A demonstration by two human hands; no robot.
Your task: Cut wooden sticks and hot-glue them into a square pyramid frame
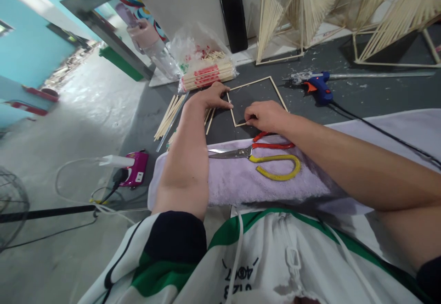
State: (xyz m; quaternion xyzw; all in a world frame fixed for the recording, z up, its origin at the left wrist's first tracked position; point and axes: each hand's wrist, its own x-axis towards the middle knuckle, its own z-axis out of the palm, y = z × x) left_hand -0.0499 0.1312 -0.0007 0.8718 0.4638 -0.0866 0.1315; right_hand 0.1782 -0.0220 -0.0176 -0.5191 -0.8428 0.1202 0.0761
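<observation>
A square frame of thin wooden sticks [253, 82] lies flat on the dark grey table. My left hand [212, 96] is at its left side, with thumb and forefinger touching the left stick at two spots. At the near side, my right hand [267, 115] has its fingers pinched together on the front stick, close to the near left corner; the near right corner is hidden behind it. Just below my right hand, scissors [246, 152] with one red and one yellow handle rest on a lilac towel [227, 184]. Loose sticks [169, 116] lie left of my left forearm.
A blue glue gun [322, 87] with a long glue stick lies at right, its cord crossing the towel. Behind stand stick models [282, 24], a black phone [234, 20], a bag of sticks [206, 75] and a bottle [151, 42]. A pink power socket [138, 168] sits at the left edge.
</observation>
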